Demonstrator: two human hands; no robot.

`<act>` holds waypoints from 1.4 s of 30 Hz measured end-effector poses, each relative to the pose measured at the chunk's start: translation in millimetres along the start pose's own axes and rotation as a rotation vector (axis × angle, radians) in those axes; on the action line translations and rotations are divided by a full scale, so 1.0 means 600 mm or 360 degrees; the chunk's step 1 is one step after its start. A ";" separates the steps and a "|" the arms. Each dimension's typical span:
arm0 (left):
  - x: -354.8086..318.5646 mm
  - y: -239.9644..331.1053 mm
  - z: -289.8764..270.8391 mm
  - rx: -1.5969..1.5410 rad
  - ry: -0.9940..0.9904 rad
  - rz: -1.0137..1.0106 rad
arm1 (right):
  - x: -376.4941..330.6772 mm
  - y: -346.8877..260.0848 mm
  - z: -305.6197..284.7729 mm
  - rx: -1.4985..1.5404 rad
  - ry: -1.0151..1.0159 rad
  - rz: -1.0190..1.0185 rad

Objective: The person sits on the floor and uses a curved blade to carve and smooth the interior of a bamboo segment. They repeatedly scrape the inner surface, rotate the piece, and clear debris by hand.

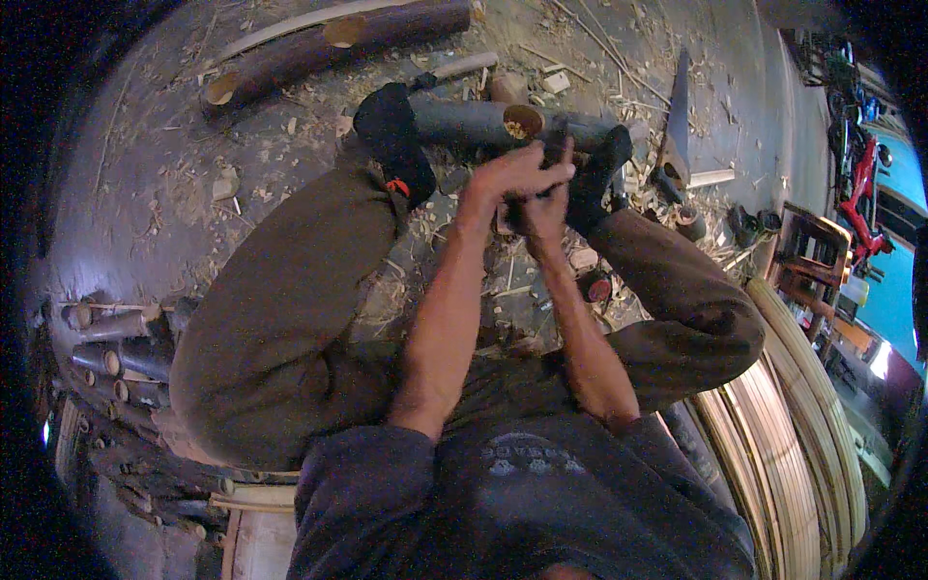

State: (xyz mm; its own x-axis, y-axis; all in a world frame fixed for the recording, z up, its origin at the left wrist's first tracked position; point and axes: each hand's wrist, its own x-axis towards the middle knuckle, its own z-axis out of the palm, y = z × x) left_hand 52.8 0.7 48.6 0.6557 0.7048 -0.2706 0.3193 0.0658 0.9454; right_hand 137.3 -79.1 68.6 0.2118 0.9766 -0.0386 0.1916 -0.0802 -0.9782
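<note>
Notably, visibility of the work is limited: both ends of the grey-green cylindrical pole are covered by the dark-socked left foot and the dark-socked right foot, and the hands overlap and are blurred in front of its near side. The pole lies crosswise on the grey floor between the feet, with a rounded, rough, tan-coloured cut facing up. The left hand lies over the right, palm down, fingers partly extended toward the right and close together; whether it pinches anything cannot be told. The right hand, mostly beneath it, appears curled, with one finger raised; its grip cannot be confirmed. A narrow dark object stands just above the fingers, against the pole in this view; its kind and lower end cannot be made out. A round object with a red end, near the right forearm, is likewise unclear. A handsaw with a grey tapered blade lies beyond the right foot, among pale wood chips. At lower left, dark cylindrical lengths fade into shadow; at lower right, curved-looking pale slats are cut off by the picture's dark rim.
</note>
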 end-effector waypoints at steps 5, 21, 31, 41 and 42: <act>-0.005 -0.024 -0.009 0.0108 0.0160 -0.0219 | 0.002 0.080 0.075 -0.0142 0.0333 -0.0059; 0.137 0.053 0.081 -0.2102 0.1039 -0.0567 | 0.260 -0.063 -0.117 -0.2007 -0.1458 0.0156; 0.061 0.039 0.010 0.0132 0.0093 -0.0360 | 0.031 0.075 -0.025 -0.0006 0.0104 0.0345; 0.086 0.063 0.071 -0.0440 0.0694 -0.0594 | 0.110 -0.025 -0.132 -0.0487 -0.0603 0.0510; 0.088 0.067 0.072 -0.0546 0.0716 -0.0664 | 0.122 -0.041 -0.133 -0.0499 -0.0664 0.0510</act>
State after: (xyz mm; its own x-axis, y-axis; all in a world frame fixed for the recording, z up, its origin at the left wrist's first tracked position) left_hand 130.0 10.1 64.2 0.1547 0.7911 -0.5918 0.2001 0.5615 0.8029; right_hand 224.5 -21.6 106.1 -0.0756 0.8850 -0.4594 0.4666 -0.3758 -0.8007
